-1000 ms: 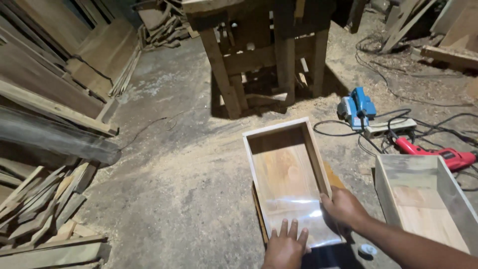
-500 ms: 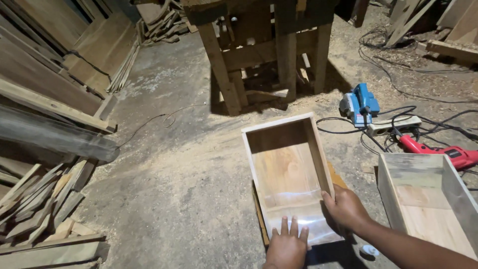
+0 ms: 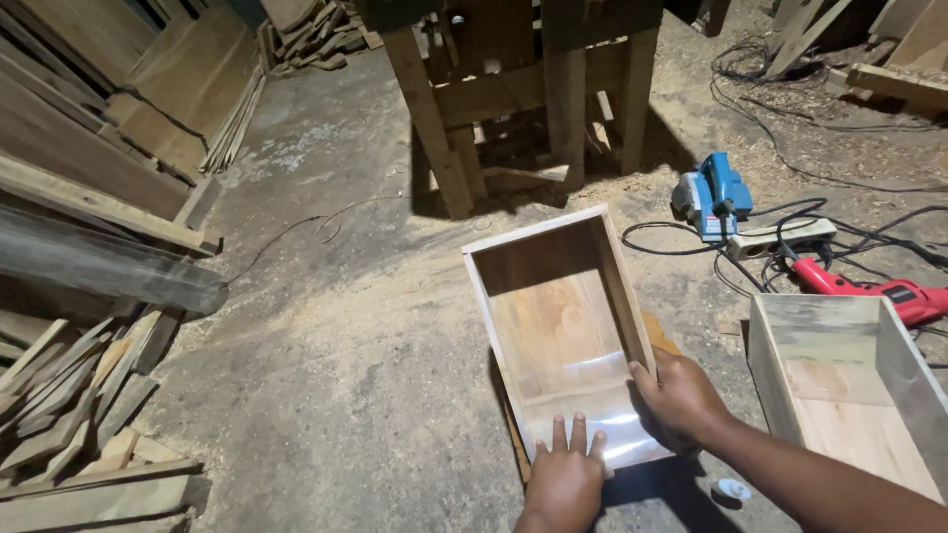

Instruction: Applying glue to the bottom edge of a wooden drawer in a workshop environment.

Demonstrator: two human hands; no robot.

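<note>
Two hands on an open wooden box on the workshop floor.

The left hand [image 3: 565,477] lay flat with fingers spread, pressing on the near end of the box's bottom panel, gripping nothing. The right hand [image 3: 679,397] was curled over the box's right side wall, fingers closed around its edge. The wooden box [image 3: 556,326] sat on the dusty concrete floor [image 3: 326,365], open side up, its long axis running away from the person toward a wooden bench [image 3: 513,89]. A second box [image 3: 849,385] stood just to the right; a blue power planer [image 3: 713,195], a red drill [image 3: 874,293] and tangled cables lay beyond it, with stacked planks [image 3: 89,197] far left.
</note>
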